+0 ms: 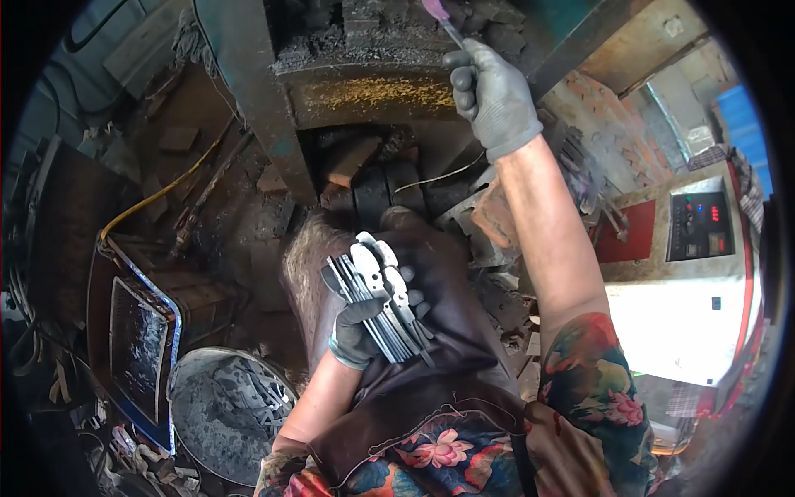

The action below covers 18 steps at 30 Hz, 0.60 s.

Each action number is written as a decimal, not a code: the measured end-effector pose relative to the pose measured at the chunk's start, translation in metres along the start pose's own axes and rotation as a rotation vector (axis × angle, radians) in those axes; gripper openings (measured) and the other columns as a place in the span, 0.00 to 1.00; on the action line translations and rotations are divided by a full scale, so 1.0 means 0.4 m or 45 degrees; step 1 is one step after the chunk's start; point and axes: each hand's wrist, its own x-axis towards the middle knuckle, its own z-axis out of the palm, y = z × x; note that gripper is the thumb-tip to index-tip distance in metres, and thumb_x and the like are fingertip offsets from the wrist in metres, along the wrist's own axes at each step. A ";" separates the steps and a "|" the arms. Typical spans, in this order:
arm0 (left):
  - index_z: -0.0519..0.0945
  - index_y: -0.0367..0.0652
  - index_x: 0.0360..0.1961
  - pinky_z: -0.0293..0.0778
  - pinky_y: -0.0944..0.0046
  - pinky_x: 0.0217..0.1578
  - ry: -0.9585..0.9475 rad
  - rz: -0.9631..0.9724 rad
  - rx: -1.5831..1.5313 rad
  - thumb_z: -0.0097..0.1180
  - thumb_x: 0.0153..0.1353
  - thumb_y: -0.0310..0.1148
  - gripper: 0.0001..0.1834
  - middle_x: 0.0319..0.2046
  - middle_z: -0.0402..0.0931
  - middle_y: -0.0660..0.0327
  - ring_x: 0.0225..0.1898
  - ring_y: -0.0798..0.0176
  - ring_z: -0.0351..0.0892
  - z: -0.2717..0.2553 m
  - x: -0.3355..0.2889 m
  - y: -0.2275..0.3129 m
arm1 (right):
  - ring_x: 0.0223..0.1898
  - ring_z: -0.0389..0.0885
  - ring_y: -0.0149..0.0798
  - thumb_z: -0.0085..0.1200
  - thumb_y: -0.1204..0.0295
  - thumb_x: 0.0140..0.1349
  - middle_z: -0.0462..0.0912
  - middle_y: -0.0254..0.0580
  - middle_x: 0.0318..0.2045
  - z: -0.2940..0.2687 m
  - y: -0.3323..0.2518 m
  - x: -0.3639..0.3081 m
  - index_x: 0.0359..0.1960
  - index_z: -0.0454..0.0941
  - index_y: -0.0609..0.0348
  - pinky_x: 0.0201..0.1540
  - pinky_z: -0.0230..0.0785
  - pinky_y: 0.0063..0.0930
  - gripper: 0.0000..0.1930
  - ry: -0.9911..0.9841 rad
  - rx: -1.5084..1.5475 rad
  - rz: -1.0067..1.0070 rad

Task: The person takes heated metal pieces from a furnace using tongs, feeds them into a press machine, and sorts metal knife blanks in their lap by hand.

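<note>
My left hand [358, 333], in a dark grey work glove, is closed round a stack of flat metal blanks [374, 290] above my lap. The blanks are silvery, with rounded ends and small holes, and they lie side by side. My right hand [502, 98], in a grey glove, is raised in front of the steel frame. Between its thumb and fingers it pinches a thin metal piece [436, 12] whose far end shows pinkish-purple. The piece points up and left, and its tip lies near the picture's upper edge.
A steel ledge [373, 95] with yellowish flecks spans the frame ahead. Bricks [356, 161] lie below it. At left stand a round bucket [224, 410] holding metal pieces and a blue-edged metal frame [175, 331]. A white control cabinet [662, 327] with a lit panel stands right.
</note>
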 end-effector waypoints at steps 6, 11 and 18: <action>0.65 0.39 0.62 0.72 0.42 0.57 -0.038 -0.004 -0.049 0.59 0.51 0.25 0.34 0.55 0.72 0.54 0.53 0.46 0.76 -0.047 0.002 -0.004 | 0.18 0.63 0.23 0.41 0.58 0.71 0.69 0.27 0.19 0.002 0.008 0.173 0.35 0.76 0.59 0.18 0.53 0.16 0.17 -0.055 -0.133 -0.061; 0.65 0.39 0.63 0.71 0.44 0.58 -0.021 -0.048 -0.082 0.60 0.50 0.24 0.36 0.55 0.73 0.54 0.53 0.46 0.77 -0.042 -0.003 -0.001 | 0.14 0.61 0.26 0.38 0.61 0.70 0.66 0.27 0.15 0.016 -0.007 0.240 0.28 0.71 0.52 0.16 0.54 0.21 0.15 -0.087 0.040 0.110; 0.64 0.39 0.63 0.70 0.45 0.59 -0.045 -0.013 -0.051 0.62 0.49 0.25 0.38 0.57 0.72 0.55 0.54 0.47 0.77 -0.039 0.002 0.005 | 0.20 0.68 0.26 0.39 0.60 0.71 0.71 0.28 0.21 0.038 -0.002 0.215 0.49 0.78 0.47 0.21 0.60 0.20 0.15 -0.340 0.190 0.002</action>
